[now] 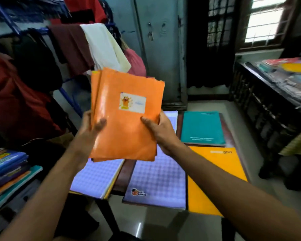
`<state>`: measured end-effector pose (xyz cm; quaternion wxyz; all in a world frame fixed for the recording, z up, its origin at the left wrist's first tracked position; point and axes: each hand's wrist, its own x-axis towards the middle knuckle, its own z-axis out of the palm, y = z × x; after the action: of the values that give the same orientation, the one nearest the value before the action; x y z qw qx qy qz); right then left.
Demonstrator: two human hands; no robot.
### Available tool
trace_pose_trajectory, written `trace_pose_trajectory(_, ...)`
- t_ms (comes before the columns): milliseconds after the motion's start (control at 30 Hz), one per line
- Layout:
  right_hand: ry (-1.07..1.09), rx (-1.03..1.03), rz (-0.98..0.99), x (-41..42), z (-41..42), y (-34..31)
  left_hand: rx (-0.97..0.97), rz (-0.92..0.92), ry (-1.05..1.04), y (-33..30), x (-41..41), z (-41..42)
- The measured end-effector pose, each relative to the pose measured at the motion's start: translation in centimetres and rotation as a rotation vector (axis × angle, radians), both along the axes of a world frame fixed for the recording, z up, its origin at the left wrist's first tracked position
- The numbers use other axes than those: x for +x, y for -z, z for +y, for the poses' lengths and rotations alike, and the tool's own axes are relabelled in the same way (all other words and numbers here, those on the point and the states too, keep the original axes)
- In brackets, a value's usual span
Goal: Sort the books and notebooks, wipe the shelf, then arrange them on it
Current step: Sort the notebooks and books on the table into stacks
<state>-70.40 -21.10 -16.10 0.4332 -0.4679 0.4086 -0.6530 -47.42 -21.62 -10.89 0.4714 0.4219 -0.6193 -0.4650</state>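
Both hands hold a stack of orange notebooks [125, 119] up over the bench [127, 167]: left hand [91, 126] and right hand [159, 129] pinch the sides. The covers look shiny and bendy, so gripping the side edges seems safest.

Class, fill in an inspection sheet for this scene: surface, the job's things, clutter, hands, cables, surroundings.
Surface: small dark table, mostly covered.
Job's things: orange notebooks held up as a bundle; purple checked notebooks, yellow notebook and teal book lie flat on the table; book stack at left.
Clutter: clothes draped on a rack.
Hands: left hand and right hand grip the bundle's sides.
Cables: nothing seen.
Surroundings: grey metal cupboard, window, dark side table with packets.
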Motion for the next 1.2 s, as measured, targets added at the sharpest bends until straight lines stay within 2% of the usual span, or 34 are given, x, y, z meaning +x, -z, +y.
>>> trace_pose_trajectory(67,0.082,0.052,-0.046,-3.0,1.8,-0.7,0.208,0.147,0.093,-0.9,-3.4,1.0)
trace_pose_trajectory(167,0.212,0.191,-0.050,-8.1,5.5,0.5,0.387,0.207,0.082,1.8,-8.5,2.8)
trace_pose_trajectory(333,0.276,0.426,0.016,-14.7,12.4,5.1,0.451,0.065,0.109,8.0,-14.2,7.8)
trace_pose_trajectory(433,0.269,0.573,0.148,-16.2,15.7,7.0,0.512,-0.022,0.097,10.2,-15.8,10.0)
trace_pose_trajectory(533,0.376,0.546,0.349,-17.5,17.2,8.4,0.507,-0.148,0.079,11.2,-15.5,10.3)
trace_pose_trajectory(700,0.465,0.564,0.305,-19.2,18.5,8.3,0.496,-0.236,0.006,10.9,-12.6,8.0)
trace_pose_trajectory(833,0.488,0.585,0.391,-19.0,18.3,8.5,0.411,-0.365,0.019,9.1,-9.4,5.7)
trace_pose_trajectory(967,0.519,0.637,0.562,-18.3,18.1,7.9,0.355,-0.451,0.040,6.9,-7.0,4.3)
trace_pose_trajectory(1200,0.504,0.669,0.716,-16.8,17.7,7.7,0.368,-0.422,-0.024,4.2,-3.5,3.2)
